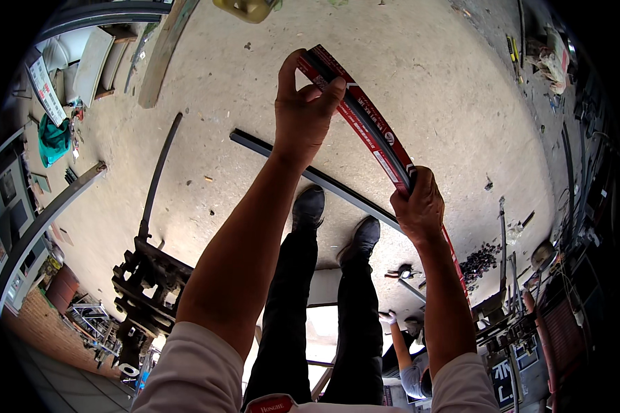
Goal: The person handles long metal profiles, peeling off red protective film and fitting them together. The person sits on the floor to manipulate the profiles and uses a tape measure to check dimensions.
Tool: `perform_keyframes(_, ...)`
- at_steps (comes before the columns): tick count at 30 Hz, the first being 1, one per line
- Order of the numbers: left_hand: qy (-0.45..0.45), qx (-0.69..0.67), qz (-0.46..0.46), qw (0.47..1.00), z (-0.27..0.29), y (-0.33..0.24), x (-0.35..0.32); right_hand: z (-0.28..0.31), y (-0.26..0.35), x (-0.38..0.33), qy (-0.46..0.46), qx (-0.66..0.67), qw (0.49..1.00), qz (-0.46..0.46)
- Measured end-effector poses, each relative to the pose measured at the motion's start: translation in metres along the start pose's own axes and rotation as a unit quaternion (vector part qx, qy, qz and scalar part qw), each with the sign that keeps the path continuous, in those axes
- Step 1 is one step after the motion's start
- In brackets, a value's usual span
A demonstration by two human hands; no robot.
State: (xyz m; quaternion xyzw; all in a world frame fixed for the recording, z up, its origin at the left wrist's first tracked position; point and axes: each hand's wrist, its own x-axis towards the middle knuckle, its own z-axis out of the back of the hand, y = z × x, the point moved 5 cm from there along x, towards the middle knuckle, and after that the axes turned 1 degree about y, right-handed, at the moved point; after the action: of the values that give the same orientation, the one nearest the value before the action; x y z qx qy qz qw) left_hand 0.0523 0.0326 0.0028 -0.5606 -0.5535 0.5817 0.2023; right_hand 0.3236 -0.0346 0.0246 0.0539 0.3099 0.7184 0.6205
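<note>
Both of my hands hold a long, narrow red printed strip of packaging (373, 131) with a dark band along its middle; I cannot tell whether that band is a separate bar. My left hand (302, 117) is closed at its far end, with the thumb on top and the fingers around the edge. Further down its length, my right hand (421, 206) wraps round it. A thin red edge shows past my right hand beside the forearm. On the floor beneath lies a dark metal bar (269, 148), its right part hidden behind my right hand.
A heavy dark metal machine (148, 289) stands left of my legs. Left lie a wooden beam (165, 58) and a thin dark rod (162, 168). Right are a heap of small dark pieces (481, 265) and several bars. Another person's sleeve (413, 380) shows at lower right.
</note>
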Motion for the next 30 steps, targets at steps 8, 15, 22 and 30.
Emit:
perform_keyframes(8, 0.004, 0.006, 0.01, 1.0, -0.0038, -0.0057, -0.0018, 0.0023, 0.0007, 0.0002, -0.005, -0.005, 1.0, 0.015)
perform_keyframes(15, 0.008, 0.007, 0.003, 1.0, -0.0024, -0.0041, -0.0006, 0.0041, 0.0027, 0.0008, -0.015, -0.007, 0.999, 0.034)
perform_keyframes(22, 0.01, 0.015, -0.005, 1.0, -0.0034, -0.0065, -0.0001, 0.0044, 0.0006, 0.0009, -0.012, -0.005, 1.0, 0.021)
perform_keyframes(30, 0.013, 0.016, -0.007, 1.0, -0.004, -0.0079, -0.0006, 0.0047, 0.0003, 0.0004, -0.013, -0.001, 1.0, 0.023)
